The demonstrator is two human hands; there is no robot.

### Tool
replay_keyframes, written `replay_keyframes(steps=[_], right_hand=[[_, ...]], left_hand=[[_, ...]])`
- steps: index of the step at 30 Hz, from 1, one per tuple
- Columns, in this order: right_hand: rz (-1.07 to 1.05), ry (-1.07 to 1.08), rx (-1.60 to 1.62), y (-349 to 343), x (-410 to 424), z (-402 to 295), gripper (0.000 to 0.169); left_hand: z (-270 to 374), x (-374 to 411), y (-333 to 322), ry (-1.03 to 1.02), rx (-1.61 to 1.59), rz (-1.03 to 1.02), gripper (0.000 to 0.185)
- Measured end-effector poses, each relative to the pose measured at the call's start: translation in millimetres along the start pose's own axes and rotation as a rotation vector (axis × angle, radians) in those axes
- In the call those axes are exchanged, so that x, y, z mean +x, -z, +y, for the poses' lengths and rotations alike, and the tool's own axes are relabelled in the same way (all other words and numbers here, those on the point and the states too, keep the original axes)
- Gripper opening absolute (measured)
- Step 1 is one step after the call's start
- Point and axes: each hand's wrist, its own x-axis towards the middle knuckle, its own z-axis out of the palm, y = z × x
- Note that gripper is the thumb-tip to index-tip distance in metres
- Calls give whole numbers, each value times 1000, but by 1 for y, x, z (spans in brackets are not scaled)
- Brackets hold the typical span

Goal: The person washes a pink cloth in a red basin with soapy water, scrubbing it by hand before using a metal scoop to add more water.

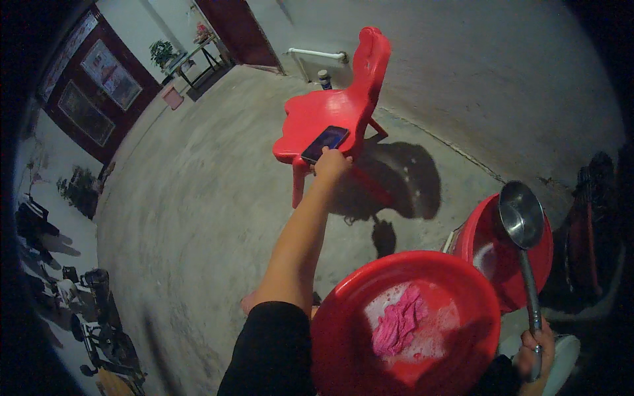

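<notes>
My left hand (333, 163) grips a dark smartphone (325, 143) over the front edge of a red plastic chair (322, 114). At the lower right, my right hand (536, 346) is closed around the handle of a metal ladle (521, 218). The ladle's bowl is up, over the rim of a red plastic bucket (549, 247). Close before me is a red plastic basin (342, 317) with sudsy water. A wet pink cloth (398, 321) lies bunched in it. My left forearm passes beside the basin's left rim.
A grey wall (470, 89) runs along the right. A bottle with a pale cap (324, 79) stands behind the chair. At the far left are dark red double doors (99, 84), a narrow table (198, 52) and a pink bin (173, 97). Assorted items (99, 317) line the left side.
</notes>
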Motion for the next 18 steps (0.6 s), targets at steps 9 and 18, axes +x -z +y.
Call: replay_keyframes(steps=[9, 18], right_hand=[[114, 33, 45, 8, 6, 1, 39], [-22, -71, 2, -6, -11, -4, 38]], left_hand=[[-19, 36, -30, -303, -249, 158, 39], [-24, -38, -19, -346, -386, 353, 22]])
